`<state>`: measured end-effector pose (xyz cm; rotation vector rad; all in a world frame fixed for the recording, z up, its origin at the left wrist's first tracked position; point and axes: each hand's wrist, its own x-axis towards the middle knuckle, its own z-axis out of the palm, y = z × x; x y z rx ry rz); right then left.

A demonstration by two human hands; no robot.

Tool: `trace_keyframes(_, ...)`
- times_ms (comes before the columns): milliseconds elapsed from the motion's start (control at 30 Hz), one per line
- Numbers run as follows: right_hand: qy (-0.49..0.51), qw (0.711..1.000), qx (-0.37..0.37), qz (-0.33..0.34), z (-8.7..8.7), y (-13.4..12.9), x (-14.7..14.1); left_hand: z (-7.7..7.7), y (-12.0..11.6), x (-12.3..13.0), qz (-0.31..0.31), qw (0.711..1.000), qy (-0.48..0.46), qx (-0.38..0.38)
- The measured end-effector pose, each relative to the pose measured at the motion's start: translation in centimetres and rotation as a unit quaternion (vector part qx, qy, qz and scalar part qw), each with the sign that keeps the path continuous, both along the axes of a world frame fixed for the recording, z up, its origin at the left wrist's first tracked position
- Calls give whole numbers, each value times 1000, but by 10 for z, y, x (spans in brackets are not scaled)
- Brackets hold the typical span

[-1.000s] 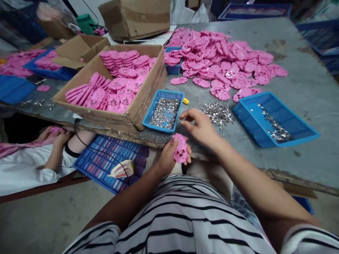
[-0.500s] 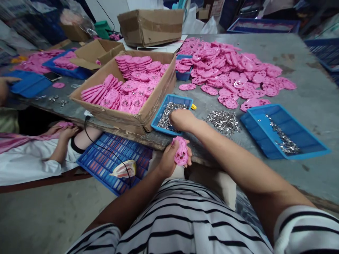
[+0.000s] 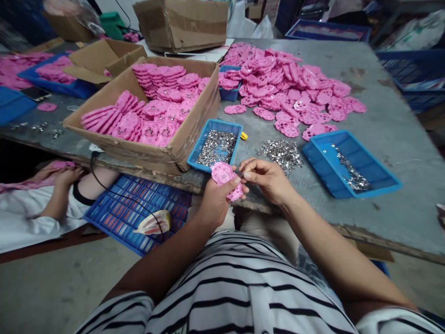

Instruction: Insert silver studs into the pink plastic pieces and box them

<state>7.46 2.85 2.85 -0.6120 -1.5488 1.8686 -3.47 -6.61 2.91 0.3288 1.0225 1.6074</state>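
My left hand (image 3: 216,200) is closed on a pink plastic piece (image 3: 222,174), a flat plate with a scalloped edge and small holes, its face turned up. Just to its right, my right hand (image 3: 266,178) pinches with thumb and forefinger near the plate's edge. Whatever sits between those fingertips is too small to make out. Behind the plate stands a small blue tray (image 3: 239,132) holding many tiny shiny metal parts (image 3: 217,144). Right of it, a loose heap of similar metal parts (image 3: 281,154) lies on the grey table (image 3: 351,218).
An open cardboard box (image 3: 194,139) of stacked pink plates stands left of the tray. A large pile of pink plates (image 3: 288,88) covers the table's back. A tilted blue bin (image 3: 382,183) with metal parts is at right. Another person's hands (image 3: 64,174) show at far left.
My right hand has left the small blue tray and come back beside the plate, fingers pinched. My left hand has tilted and raised the plate slightly. The view has shifted a little.
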Motion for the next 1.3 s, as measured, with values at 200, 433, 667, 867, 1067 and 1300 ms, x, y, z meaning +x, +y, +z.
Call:
trace_keyframes(200, -12, 1000, 26, -2, -7, -4, 18, 3, 3, 9, -62, 998, -27, -14)
trace_keyframes(433, -57, 997, -6, -49, -1, -16, 28, 2, 3, 18, 32, 995, 93, -17)
trace_keyframes(667, -145, 986, 58, -59, 3, -16, 34, 0, 3, 24, 15, 990, 140, -21)
trace_keyframes(867, -106, 987, 44, -112, 3, -27, 33, -8, 2, 27, 44, 996, 41, 72)
trace_keyframes(1067, -109, 974, 63, -188, -4, -43, 25, -9, 1, 33, 70, 992, -18, 108)
trace_keyframes(1300, -104, 975, 60, -189, -5, -43, 20, -13, -1, 33, 56, 992, 4, 109)
